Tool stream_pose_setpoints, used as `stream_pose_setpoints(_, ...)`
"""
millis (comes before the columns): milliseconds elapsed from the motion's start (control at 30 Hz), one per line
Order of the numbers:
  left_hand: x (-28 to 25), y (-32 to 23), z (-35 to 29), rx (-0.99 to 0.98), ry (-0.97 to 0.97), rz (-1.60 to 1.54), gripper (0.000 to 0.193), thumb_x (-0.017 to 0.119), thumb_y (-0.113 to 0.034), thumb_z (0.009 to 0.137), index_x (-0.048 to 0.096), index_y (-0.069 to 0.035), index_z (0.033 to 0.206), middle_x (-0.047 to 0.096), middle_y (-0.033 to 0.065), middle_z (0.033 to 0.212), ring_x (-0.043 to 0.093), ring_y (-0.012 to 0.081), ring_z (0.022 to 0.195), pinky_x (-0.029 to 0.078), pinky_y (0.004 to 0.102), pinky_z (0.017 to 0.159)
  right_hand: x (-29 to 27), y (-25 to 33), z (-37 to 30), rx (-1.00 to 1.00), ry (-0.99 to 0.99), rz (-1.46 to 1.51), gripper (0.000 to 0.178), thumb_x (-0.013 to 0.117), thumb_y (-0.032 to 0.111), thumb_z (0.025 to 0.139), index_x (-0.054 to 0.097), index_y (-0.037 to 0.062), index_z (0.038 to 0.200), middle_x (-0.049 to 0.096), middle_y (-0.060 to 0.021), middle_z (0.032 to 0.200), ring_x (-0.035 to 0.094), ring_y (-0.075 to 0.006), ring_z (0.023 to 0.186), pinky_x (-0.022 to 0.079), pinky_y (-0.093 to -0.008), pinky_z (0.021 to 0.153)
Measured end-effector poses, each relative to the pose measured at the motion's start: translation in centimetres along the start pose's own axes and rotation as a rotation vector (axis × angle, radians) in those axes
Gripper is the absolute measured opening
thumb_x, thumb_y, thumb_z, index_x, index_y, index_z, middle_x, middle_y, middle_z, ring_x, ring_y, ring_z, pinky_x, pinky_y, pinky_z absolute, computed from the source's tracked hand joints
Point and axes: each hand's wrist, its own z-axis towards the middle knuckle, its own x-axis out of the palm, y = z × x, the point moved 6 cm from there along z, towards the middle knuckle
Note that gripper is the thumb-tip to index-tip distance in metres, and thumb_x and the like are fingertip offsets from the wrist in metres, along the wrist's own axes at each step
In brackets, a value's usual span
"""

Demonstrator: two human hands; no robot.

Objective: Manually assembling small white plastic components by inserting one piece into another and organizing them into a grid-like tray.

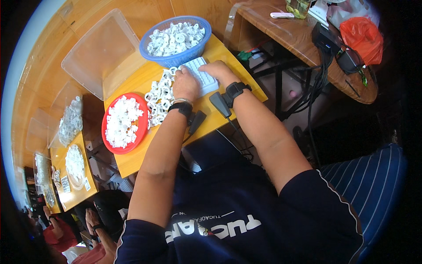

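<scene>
On the yellow table, a white tray (200,74) with rows of small recesses lies between my two hands. At the tray's left edge, my left hand (186,86) is closed with its fingertips together; whatever they pinch is too small to make out. My right hand (218,71) grips the tray's right side, its thumb on the top edge. Loose white ring-shaped plastic parts (160,94) are spread just left of my left hand. Beyond the tray stands a blue basket (169,60) heaped with similar white parts. A red round plate (143,127) at the left holds small white pieces.
A clear plastic lid (100,55) leans against the wooden wall. At the right, a brown table (290,37) bears a red plastic bag (361,39) and black devices, with cables hanging below. Other people work at the lower left, beside another yellow table (66,200).
</scene>
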Motion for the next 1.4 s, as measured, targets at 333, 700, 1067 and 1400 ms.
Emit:
stream_pose_setpoints(333,-0.4,0.6,-0.1,-0.052,0.09,-0.047,0.05,0.042,-0.017,0.089,0.041,0.008,0.132,0.053,0.0264,0.118,0.055,0.0396,0.109,0.046,0.0438,0.091,0.6,1.0,-1.4,0.07,0.023,0.117,0.041,0.069,0.027,0.081,0.065,-0.0069,0.104,0.07,-0.016,0.093,0.068,-0.024,0.077,0.052,-0.0349,0.065)
stream_pose_setpoints(700,0.1,0.8,0.0,0.015,-0.009,-0.035,0.046,0.043,-0.017,0.09,0.043,0.006,0.129,0.055,0.0298,0.114,0.06,0.0431,0.1,0.051,0.0464,0.084,1.3,-1.3,1.2,0.09,0.15,0.395,0.028,0.069,0.023,0.077,0.068,0.0015,0.095,0.069,-0.0102,0.082,0.066,-0.0232,0.065,0.049,-0.0378,0.054)
stream_pose_setpoints(1067,-0.3,1.4,-0.2,-0.008,-0.001,-0.047,0.046,0.044,-0.019,0.09,0.044,0.004,0.13,0.055,0.029,0.116,0.06,0.0425,0.099,0.051,0.0469,0.084,2.1,-0.6,1.0,0.171,0.209,0.365,0.023,0.069,0.027,0.075,0.068,0.0077,0.088,0.068,-0.0083,0.077,0.063,-0.0221,0.063,0.048,-0.038,0.055)
stream_pose_setpoints(1400,-0.4,2.0,-0.2,-0.035,0.025,-0.07,0.049,0.043,-0.019,0.089,0.043,0.005,0.132,0.055,0.0263,0.117,0.058,0.0396,0.105,0.049,0.0451,0.087,3.1,-0.1,1.4,0.155,0.14,0.286,0.025,0.061,0.019,0.082,0.064,0.0032,0.1,0.069,-0.0118,0.091,0.065,-0.0237,0.075,0.051,-0.0345,0.067)
